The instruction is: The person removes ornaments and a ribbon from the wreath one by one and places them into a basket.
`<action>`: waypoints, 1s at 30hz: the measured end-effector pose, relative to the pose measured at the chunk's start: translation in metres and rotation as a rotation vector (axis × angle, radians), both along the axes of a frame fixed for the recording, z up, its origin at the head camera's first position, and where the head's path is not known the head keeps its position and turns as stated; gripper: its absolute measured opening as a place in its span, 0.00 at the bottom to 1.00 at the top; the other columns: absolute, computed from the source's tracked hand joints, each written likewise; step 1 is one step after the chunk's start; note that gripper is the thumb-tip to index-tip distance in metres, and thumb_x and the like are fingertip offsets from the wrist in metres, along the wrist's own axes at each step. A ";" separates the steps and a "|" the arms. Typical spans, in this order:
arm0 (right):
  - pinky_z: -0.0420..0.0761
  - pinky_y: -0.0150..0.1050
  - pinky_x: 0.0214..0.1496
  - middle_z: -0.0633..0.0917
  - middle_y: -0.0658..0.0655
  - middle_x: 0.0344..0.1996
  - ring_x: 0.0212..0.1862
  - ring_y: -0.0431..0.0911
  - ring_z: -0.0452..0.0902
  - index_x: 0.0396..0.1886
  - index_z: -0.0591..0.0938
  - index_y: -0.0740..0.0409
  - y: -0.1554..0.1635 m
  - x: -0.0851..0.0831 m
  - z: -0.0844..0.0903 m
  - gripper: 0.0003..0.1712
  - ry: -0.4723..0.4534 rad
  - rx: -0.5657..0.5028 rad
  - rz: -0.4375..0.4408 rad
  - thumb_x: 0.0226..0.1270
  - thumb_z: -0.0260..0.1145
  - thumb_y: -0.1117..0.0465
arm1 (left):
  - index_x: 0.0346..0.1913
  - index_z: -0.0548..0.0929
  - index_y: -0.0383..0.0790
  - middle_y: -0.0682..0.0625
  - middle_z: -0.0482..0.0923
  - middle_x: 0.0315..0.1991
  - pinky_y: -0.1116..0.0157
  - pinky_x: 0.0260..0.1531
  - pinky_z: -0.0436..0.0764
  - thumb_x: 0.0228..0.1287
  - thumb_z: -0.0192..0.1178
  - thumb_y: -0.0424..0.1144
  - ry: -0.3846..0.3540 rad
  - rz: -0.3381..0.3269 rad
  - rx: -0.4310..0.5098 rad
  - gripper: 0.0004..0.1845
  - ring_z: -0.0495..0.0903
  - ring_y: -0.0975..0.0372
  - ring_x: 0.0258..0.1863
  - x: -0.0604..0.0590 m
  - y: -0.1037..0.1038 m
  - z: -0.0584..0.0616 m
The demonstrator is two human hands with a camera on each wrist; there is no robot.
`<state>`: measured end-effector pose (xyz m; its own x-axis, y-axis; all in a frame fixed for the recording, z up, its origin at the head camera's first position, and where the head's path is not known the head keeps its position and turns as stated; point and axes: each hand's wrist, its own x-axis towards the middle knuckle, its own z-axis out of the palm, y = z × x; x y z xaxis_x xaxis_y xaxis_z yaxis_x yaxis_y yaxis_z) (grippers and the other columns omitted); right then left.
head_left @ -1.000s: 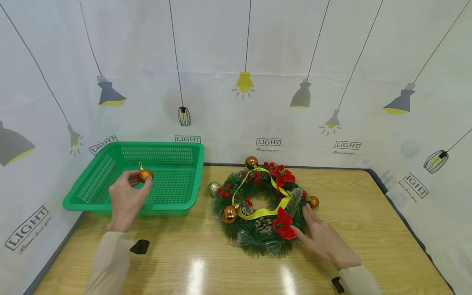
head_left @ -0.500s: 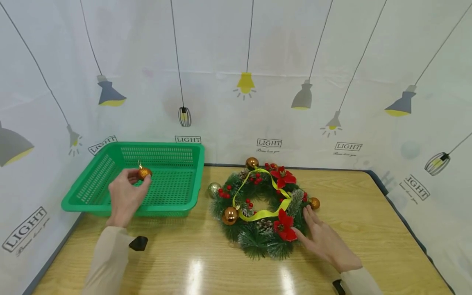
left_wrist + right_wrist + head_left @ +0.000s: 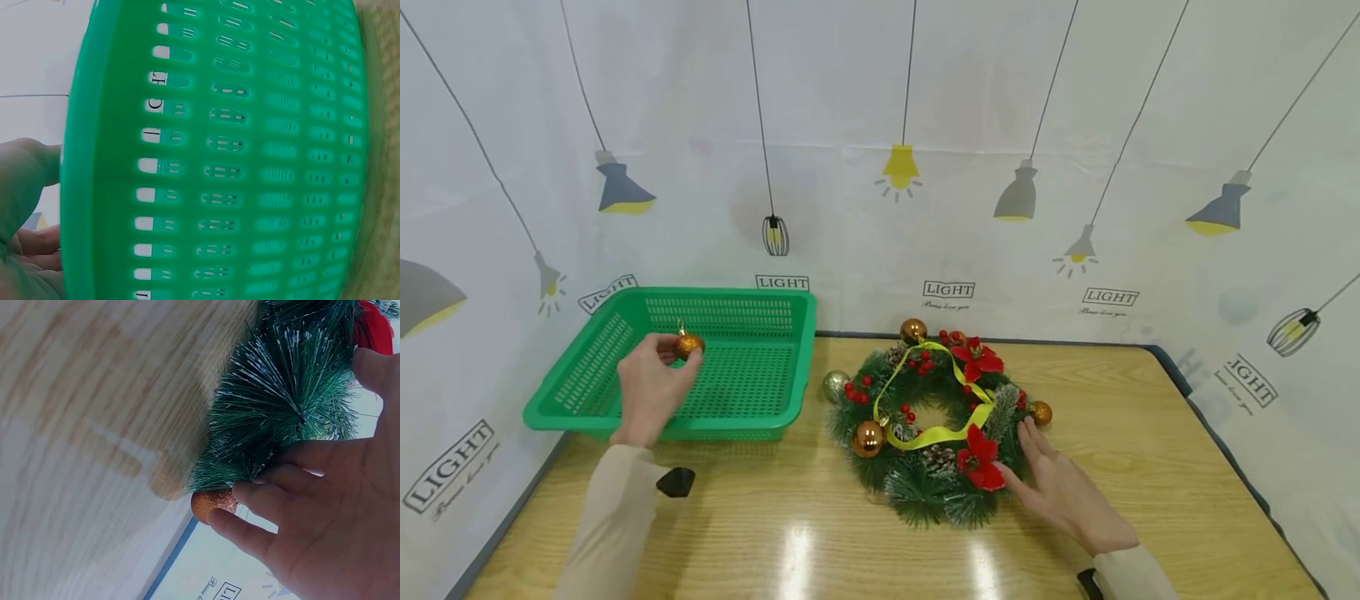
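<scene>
My left hand [image 3: 651,383] pinches a glittery orange bauble [image 3: 688,343] above the green plastic basket [image 3: 580,412] at the table's back left. In the left wrist view the basket wall [image 3: 250,156] fills the frame and only the edge of the hand [image 3: 25,219] shows. A Christmas wreath [image 3: 917,487] with red flowers, berries, gold balls and a yellow ribbon lies mid-table. My right hand [image 3: 1060,487] rests flat against its lower right side, fingers straight. In the right wrist view the fingertips [image 3: 250,494] touch a small orange bauble [image 3: 212,503] on the wreath's pine needles [image 3: 281,412].
The wooden table [image 3: 775,533] ends at a dark right edge [image 3: 1217,433]. A white curtain printed with lamps [image 3: 895,167] closes off the back and sides. The basket's inside looks bare under the bauble.
My left hand has carried the orange bauble a little further back and left over the basket. The right hand has stayed on the wreath.
</scene>
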<state>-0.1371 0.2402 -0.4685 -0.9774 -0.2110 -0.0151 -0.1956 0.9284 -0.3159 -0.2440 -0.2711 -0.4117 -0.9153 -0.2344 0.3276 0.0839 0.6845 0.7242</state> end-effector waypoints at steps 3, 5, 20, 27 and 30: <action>0.87 0.53 0.49 0.57 0.78 0.75 0.13 0.42 0.74 0.74 0.60 0.78 0.000 0.000 0.000 0.47 0.009 0.000 0.002 0.78 0.55 0.40 | 0.57 0.78 0.25 0.28 0.81 0.50 0.44 0.50 0.83 0.70 0.61 0.41 -0.006 0.002 -0.003 0.22 0.81 0.39 0.51 -0.002 -0.001 0.000; 0.88 0.50 0.42 0.57 0.78 0.75 0.11 0.41 0.70 0.74 0.60 0.78 0.000 0.000 0.000 0.47 0.013 -0.005 0.001 0.78 0.55 0.40 | 0.58 0.77 0.24 0.28 0.81 0.51 0.44 0.51 0.83 0.71 0.61 0.41 -0.010 0.003 0.008 0.23 0.81 0.39 0.52 -0.003 0.000 0.000; 0.84 0.58 0.55 0.56 0.77 0.76 0.17 0.45 0.78 0.74 0.60 0.78 0.001 0.000 0.002 0.48 -0.012 -0.008 -0.006 0.78 0.54 0.39 | 0.65 0.72 0.25 0.29 0.74 0.61 0.43 0.59 0.79 0.72 0.60 0.41 -0.056 0.031 0.022 0.27 0.75 0.38 0.60 0.003 0.001 0.001; 0.79 0.61 0.62 0.57 0.78 0.75 0.35 0.60 0.88 0.73 0.61 0.79 0.000 0.001 0.002 0.48 0.000 -0.011 0.000 0.78 0.54 0.39 | 0.64 0.74 0.26 0.30 0.76 0.59 0.44 0.60 0.79 0.73 0.59 0.42 -0.057 -0.018 0.032 0.25 0.76 0.39 0.59 0.009 0.006 0.000; 0.78 0.62 0.64 0.57 0.78 0.75 0.45 0.66 0.86 0.73 0.61 0.79 0.000 0.001 0.001 0.48 0.010 -0.017 0.004 0.78 0.54 0.39 | 0.63 0.75 0.26 0.29 0.76 0.59 0.44 0.59 0.80 0.73 0.59 0.41 -0.053 -0.039 0.022 0.24 0.77 0.39 0.59 0.011 0.010 0.000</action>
<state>-0.1359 0.2402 -0.4670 -0.9766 -0.2152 -0.0021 -0.2025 0.9222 -0.3295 -0.2327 -0.2614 -0.4121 -0.9398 -0.2048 0.2736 0.0713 0.6657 0.7428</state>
